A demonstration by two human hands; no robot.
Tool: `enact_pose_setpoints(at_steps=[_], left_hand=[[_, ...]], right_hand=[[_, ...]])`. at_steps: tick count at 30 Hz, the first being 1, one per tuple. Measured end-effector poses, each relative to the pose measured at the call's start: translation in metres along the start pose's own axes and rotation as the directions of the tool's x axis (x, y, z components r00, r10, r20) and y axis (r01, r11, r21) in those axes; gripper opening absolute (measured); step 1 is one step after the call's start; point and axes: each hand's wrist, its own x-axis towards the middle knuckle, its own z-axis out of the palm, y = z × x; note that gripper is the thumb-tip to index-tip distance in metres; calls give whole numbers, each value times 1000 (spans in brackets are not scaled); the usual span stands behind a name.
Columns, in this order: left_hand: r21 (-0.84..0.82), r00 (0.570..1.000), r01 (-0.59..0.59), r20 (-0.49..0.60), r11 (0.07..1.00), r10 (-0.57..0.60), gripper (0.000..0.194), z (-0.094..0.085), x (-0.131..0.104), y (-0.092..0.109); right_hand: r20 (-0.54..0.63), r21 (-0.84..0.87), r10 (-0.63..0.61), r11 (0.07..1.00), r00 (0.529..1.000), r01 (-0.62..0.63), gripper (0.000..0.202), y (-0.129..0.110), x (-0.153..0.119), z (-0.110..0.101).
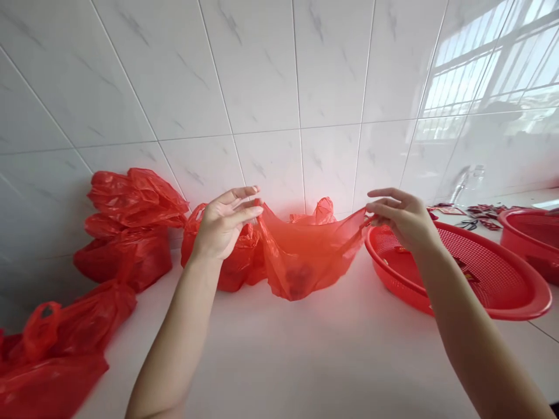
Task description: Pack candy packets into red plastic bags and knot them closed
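Observation:
Between my two hands a thin red plastic bag [308,256] is stretched wide, sagging in the middle just over the white counter. A dark shape shows through its lower part; I cannot make out what it is. My left hand [227,224] pinches the bag's left upper corner between thumb and finger. At the right upper corner, my right hand [399,216] pinches it the same way, above the rim of a red basket [519,285]. Small red packets [467,270] lie in that basket, partly hidden by my right forearm.
Filled red bags stand along the tiled wall, with a stack [135,233] and another group [65,343] at left. One bag [233,273] sits behind my left hand. Scissors [468,224], scattered packets [489,212], a clear bottle [474,177] and a second red basket [530,230] are at right.

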Motion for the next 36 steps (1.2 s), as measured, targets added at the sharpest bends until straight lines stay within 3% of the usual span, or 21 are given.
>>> enact_pose_setpoints(at_steps=[4, 7, 12, 16, 20, 24, 28, 31, 33, 36], left_hand=[[31, 997, -62, 49, 998, 60, 33, 12, 3, 19], [70, 990, -130, 72, 989, 125, 31, 25, 0, 25], [241, 961, -216, 225, 946, 162, 33, 62, -5, 27], [341, 929, -336, 272, 878, 250, 30, 87, -6, 22], [423, 905, -419, 272, 804, 328, 20, 95, -2, 18], [468, 933, -356, 219, 809, 284, 21, 97, 3, 17], [484, 944, -330, 194, 810, 269, 19, 103, 5, 15], [507, 933, -360, 201, 783, 299, 20, 105, 6, 15], [535, 919, -393, 204, 748, 337, 24, 102, 6, 17], [555, 928, -371, 203, 744, 312, 27, 92, 7, 20]], right_hand=[[141, 56, -29, 998, 990, 22, 33, -25, 16, 16], [143, 147, -127, 983, 982, 105, 29, -40, 18, 35], [354, 91, -158, 987, 922, 135, 18, -58, 13, 69], [327, 153, -227, 971, 917, 185, 15, -62, 12, 77], [234, 207, -248, 957, 940, 201, 23, -56, 8, 65], [75, 126, -243, 964, 967, 232, 38, -37, -14, 56], [77, -75, -217, 972, 973, 223, 50, -13, -41, 67], [34, -182, -202, 962, 979, 205, 40, 3, -49, 78], [38, -77, -141, 987, 989, 143, 37, 11, -46, 79], [119, 249, -42, 969, 992, 11, 38, 18, -40, 73]])
